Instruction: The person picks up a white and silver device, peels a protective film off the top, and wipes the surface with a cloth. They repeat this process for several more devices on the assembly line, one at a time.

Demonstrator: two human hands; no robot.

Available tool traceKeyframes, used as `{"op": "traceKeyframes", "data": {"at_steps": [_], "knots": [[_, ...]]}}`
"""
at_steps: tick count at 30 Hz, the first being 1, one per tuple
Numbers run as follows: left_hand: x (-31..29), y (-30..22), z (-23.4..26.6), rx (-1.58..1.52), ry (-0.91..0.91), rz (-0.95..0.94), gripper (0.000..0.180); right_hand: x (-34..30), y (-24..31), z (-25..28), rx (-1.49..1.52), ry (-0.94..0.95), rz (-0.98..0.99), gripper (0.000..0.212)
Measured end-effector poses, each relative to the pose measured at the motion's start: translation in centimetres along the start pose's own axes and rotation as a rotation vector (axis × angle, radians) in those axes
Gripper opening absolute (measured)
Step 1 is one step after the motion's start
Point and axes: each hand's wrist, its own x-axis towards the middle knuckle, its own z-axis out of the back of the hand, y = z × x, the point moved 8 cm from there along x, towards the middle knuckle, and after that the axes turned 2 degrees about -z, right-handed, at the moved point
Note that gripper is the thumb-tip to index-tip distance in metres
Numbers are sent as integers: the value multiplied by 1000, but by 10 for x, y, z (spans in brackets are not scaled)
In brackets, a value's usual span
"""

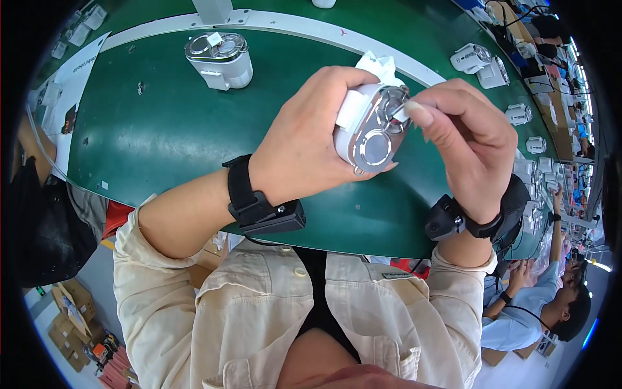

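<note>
A white plastic housing with rounded ends and a mirror-bright silver face (371,129) is held above the middle of the smooth, faintly scuffed green tabletop (181,136), tilted so that its face shows. The left hand (308,126) is curled around the body, thumb along the top edge and fingers beneath. The right hand (470,126) is nearly closed at the fingertips, thumb and index pinching a small, pale, flat piece (398,115) at the upper of two round fittings; whether the piece is attached cannot be told. The step in hand looks like fine fingertip work on that fitting; it seems to call for a firm left hold and a light, exact pinch, sparing the glossy surface.

Just beyond the housing is a crumpled white scrap, thin and papery (379,66). Farther left, a similar white housing with a clear, shiny top (234,72) stands upright near a pale, hard-edged rail (291,23).
</note>
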Motion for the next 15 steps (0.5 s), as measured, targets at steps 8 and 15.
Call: {"op": "traceKeyframes", "data": {"at_steps": [8,15], "knots": [[-2,2,2,79,-34,38,76,-1,18,-2,-257,-189,102,7],[-3,6,3,86,-51,31,74,-4,22,-11,-428,-261,225,12]]}}
